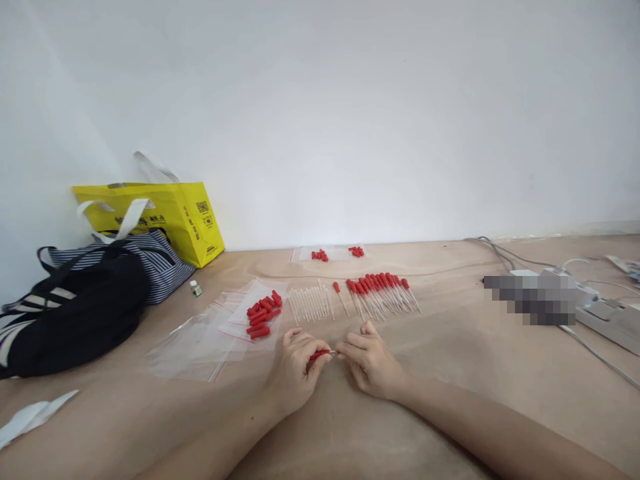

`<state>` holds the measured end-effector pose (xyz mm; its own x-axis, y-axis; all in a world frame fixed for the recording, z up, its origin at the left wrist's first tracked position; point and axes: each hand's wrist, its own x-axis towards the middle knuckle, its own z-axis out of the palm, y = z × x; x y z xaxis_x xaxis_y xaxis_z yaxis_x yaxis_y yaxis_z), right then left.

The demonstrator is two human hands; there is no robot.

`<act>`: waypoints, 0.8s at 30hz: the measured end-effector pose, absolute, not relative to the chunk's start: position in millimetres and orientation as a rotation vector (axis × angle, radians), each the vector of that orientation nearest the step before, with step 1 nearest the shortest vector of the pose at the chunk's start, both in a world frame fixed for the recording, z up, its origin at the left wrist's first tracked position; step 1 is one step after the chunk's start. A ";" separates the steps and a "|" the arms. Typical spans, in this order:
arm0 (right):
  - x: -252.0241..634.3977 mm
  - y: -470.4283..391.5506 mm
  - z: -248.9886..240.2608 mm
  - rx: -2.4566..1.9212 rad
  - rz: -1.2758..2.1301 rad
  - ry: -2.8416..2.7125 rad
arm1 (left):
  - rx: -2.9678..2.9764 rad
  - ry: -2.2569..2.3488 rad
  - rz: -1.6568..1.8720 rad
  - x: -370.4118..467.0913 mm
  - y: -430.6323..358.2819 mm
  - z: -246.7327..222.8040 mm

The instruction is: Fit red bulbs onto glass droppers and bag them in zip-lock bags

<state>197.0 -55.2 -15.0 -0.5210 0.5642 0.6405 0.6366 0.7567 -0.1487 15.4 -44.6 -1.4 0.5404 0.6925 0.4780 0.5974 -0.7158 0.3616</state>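
My left hand [300, 367] is closed around a red rubber bulb [319, 355]. Facing it, my right hand [373, 363] pinches a thin clear dropper tube [334, 352], most of it hidden by the fingers. The tube's end meets the bulb's mouth; how deep it sits I cannot tell. Beyond my hands lies a row of bare dropper tubes [310, 303]. To their right, one dropper with a red bulb [337, 287] lies apart from a row of several bulbed droppers [380, 293]. Loose red bulbs [263, 313] are piled on clear plastic bags [227, 333] at the left.
Another clear bag [340, 255] with red bulbs lies by the wall. A yellow bag [193, 223], a striped bag [167, 270], a black bag [100, 300] and a small bottle [195, 288] stand left. Cables and a power strip [607, 320] lie right; white paper [35, 417] lies front left.
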 end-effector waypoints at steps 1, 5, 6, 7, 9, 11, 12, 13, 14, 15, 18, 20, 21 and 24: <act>197.4 -54.6 -13.5 -0.892 -0.123 -2.271 | 2.614 1.111 0.910 15.2 -43.7 -0.6; 201.6 -53.3 -5.0 -0.941 -0.096 -2.345 | 2.608 1.135 0.842 12.7 -38.6 3.7; 202.9 -53.6 -3.4 -0.967 -0.108 -2.360 | 2.612 1.140 0.816 11.9 -37.2 4.6; 204.0 -53.9 -2.6 -0.989 -0.122 -2.375 | 2.616 1.145 0.789 10.9 -35.9 5.2; 205.9 -53.6 -2.7 -1.033 -0.136 -2.397 | 2.619 1.172 0.775 8.4 -32.8 5.6; 207.0 -50.0 -4.1 -1.122 -0.118 -2.368 | 2.617 1.256 0.825 4.3 -28.7 6.0; 207.1 -46.3 -4.8 -1.199 -0.106 -2.311 | 2.615 1.325 0.867 1.5 -26.3 6.7; 206.8 -41.2 -5.0 -1.290 -0.097 -2.232 | 2.613 1.408 0.909 -2.0 -23.8 7.9; 206.1 -34.8 -4.7 -1.391 -0.094 -2.144 | 2.614 1.500 0.940 -6.0 -21.3 9.5; 204.9 -27.3 -3.9 -1.494 -0.095 -2.059 | 2.620 1.589 0.951 -10.4 -19.1 11.4; 197.9 -2.5 0.4 -1.770 -0.124 -1.925 | 2.641 1.819 0.858 -24.0 -15.0 18.1; 191.7 12.0 2.9 -1.909 -0.148 -1.902 | 2.645 1.939 0.740 -31.6 -14.1 21.8; 188.9 17.8 3.7 -1.957 -0.156 -1.896 | 2.645 1.984 0.686 -34.5 -14.0 23.3; 184.0 28.9 3.4 -2.029 -0.160 -1.879 | 2.637 2.059 0.569 -39.9 -13.8 26.5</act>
<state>184.0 28.9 3.4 0.1045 0.9389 0.3279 0.9808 -0.0428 -0.1902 -39.9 -13.8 26.5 0.2201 0.8862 0.4078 0.9697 -0.2440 0.0069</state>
